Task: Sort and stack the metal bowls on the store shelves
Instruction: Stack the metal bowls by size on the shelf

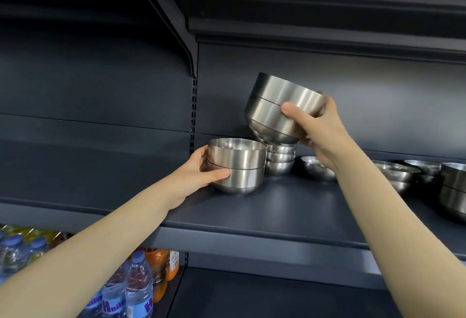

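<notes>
Two nested pairs of steel bowls, one in each of the hands, about to become one stack on the shelf (277, 206)

The left hand (201, 169) grips the seated pair (237, 166), thumb in front and fingers curled behind, its base on the shelf; the right hand (320, 126) clamps the lifted pair (282, 108), tilted in the air above a stack of smaller rounded bowls (280, 158) just behind; the hands are well apart. The step looks like merging like with like; the next move likely calls for levelling the lifted pair, carrying it left over the seated pair and lowering it squarely so the rims nest, while the left hand steadies. Loose bowls (396, 171) lie further right, unsorted; water bottles (138, 285) stand on the shelf below.
</notes>
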`<action>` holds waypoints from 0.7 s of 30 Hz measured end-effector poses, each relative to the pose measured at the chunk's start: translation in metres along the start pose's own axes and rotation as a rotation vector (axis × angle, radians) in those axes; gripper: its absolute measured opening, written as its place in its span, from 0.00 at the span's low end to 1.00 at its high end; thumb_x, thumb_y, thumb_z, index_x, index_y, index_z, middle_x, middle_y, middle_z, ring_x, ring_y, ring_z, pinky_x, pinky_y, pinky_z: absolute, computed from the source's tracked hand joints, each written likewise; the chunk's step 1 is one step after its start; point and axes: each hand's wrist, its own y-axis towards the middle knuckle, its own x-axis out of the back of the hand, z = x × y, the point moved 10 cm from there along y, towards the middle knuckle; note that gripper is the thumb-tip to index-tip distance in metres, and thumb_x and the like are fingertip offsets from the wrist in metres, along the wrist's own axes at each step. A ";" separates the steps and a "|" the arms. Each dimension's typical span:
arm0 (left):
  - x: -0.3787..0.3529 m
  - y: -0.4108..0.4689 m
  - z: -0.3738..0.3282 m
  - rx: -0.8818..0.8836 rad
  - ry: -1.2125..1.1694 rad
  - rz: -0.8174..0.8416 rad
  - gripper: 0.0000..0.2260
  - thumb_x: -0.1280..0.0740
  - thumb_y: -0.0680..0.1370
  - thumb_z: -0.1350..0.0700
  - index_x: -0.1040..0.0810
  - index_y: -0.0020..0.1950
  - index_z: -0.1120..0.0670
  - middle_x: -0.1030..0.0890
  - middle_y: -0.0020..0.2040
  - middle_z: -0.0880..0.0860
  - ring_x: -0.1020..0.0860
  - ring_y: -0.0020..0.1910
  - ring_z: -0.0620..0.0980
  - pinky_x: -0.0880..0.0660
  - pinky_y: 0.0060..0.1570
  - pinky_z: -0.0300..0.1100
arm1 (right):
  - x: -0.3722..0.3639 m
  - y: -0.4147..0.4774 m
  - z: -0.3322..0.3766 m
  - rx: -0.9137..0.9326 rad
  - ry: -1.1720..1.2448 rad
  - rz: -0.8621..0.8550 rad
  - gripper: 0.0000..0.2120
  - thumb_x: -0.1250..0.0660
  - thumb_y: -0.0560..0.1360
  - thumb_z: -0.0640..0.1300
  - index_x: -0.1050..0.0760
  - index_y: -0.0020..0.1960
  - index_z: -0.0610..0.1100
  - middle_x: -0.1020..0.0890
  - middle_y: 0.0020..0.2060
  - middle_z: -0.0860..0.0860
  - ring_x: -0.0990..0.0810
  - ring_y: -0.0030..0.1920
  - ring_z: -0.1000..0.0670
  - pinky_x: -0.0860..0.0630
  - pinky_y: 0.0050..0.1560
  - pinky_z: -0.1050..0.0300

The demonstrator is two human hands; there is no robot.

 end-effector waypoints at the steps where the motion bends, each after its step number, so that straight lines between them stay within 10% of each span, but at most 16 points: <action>1: -0.001 -0.001 -0.001 -0.003 0.001 0.007 0.35 0.28 0.75 0.58 0.43 0.76 0.46 0.29 0.57 0.32 0.29 0.57 0.33 0.28 0.55 0.38 | -0.011 0.004 -0.001 0.000 -0.017 0.017 0.52 0.18 0.58 0.54 0.43 0.74 0.48 0.23 0.60 0.54 0.18 0.55 0.53 0.19 0.50 0.52; 21: -0.002 0.006 0.007 -0.016 0.080 0.070 0.41 0.26 0.72 0.48 0.47 0.78 0.41 0.31 0.70 0.36 0.34 0.70 0.38 0.39 0.74 0.49 | -0.074 0.016 -0.044 0.010 -0.136 0.234 0.47 0.21 0.62 0.57 0.41 0.74 0.53 0.22 0.60 0.60 0.22 0.57 0.60 0.25 0.53 0.64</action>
